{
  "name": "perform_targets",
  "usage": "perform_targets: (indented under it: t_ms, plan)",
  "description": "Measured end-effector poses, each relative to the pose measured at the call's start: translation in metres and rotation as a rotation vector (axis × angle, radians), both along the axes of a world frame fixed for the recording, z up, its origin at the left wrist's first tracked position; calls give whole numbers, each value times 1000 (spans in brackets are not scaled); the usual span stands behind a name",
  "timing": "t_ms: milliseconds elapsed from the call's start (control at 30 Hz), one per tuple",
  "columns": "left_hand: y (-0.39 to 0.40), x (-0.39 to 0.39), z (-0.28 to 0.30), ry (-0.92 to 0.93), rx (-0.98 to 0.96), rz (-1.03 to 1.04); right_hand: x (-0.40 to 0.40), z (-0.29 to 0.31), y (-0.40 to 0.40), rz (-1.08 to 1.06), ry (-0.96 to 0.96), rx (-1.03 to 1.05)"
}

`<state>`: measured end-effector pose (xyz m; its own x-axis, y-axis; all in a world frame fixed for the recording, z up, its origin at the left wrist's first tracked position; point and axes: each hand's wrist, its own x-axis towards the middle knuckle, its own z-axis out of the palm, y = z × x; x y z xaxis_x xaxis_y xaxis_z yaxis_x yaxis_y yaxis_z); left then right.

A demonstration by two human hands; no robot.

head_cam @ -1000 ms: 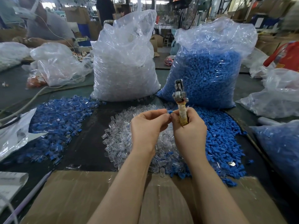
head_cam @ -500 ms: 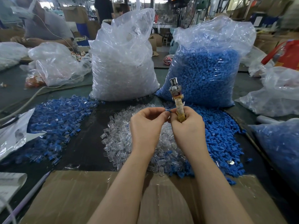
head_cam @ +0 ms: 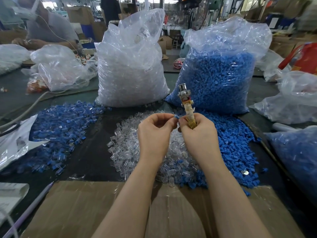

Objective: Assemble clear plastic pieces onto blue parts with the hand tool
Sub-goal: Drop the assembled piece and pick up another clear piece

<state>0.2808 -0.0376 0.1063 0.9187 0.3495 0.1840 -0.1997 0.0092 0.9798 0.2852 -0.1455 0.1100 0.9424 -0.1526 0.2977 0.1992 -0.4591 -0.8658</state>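
Gripping the hand tool (head_cam: 187, 109) in the right hand (head_cam: 197, 134), long axis near upright, metal head pointing toward 12 o'clock. Pinching a blue part (head_cam: 176, 117) in the left hand (head_cam: 154, 134). Working over a dark table (head_cam: 89, 157) in a cluttered workshop, clear pieces (head_cam: 123, 148) heaped at 6 o'clock.

I count two hands: left hand (head_cam: 154, 134), right hand (head_cam: 199, 134). One hand tool (head_cam: 186, 103). One blue part (head_cam: 176, 116) pinched at the fingertips. Two tall full bags: clear bag (head_cam: 130, 73), blue bag (head_cam: 217, 78). Three loose heaps on the table: clear pieces (head_cam: 125, 148), blue parts (head_cam: 236, 146), assembled pieces (head_cam: 58, 127). One cardboard box (head_cam: 77, 208).
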Motion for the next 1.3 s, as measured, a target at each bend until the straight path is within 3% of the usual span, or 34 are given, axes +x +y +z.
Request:
perform_targets:
  t_ms: [367,1033,1300]
  plan:
    - [13,6,0,-22,-337,-86,1,5,-27,249,261,-260]
    - [25,5,2,-14,-383,-180,-2,3,-30,373,255,-311]
    - [28,5,2,-31,-393,-217,-3,3,-24,331,188,-387]
